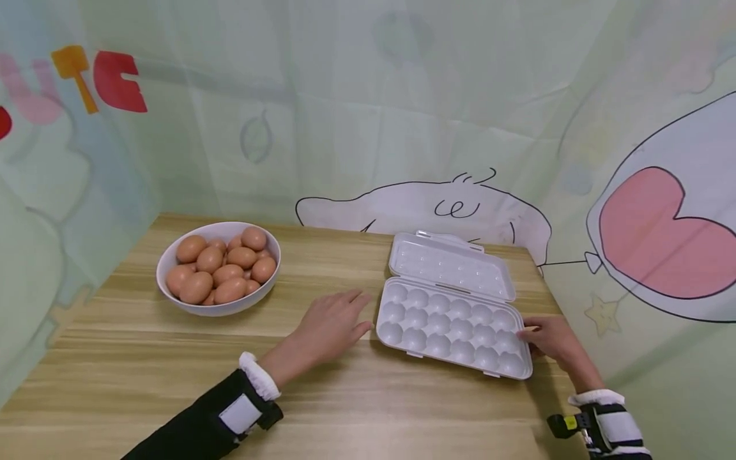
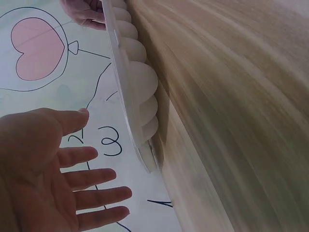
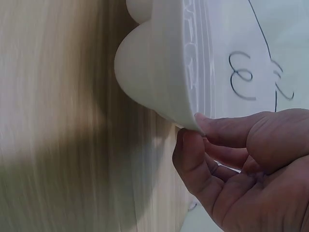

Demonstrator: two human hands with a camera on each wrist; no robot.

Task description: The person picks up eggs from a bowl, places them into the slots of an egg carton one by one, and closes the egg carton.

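A white plastic egg carton (image 1: 454, 327) lies with its lid (image 1: 451, 265) folded back, and its rows of round cups hold no eggs. At the carton's right end my right hand (image 1: 549, 342) pinches the rim between thumb and fingers; the right wrist view shows the thumb (image 3: 231, 129) over the edge and a bent finger below it. My left hand (image 1: 330, 319) is just left of the carton, fingers spread and holding nothing. In the left wrist view its palm (image 2: 38, 164) faces the carton's side (image 2: 123, 82).
A white bowl (image 1: 221, 310) heaped with brown eggs (image 1: 211, 259) stands at the back left of the wooden table (image 1: 322, 415). Printed cloth (image 1: 356, 96) hangs behind the table and along both sides.
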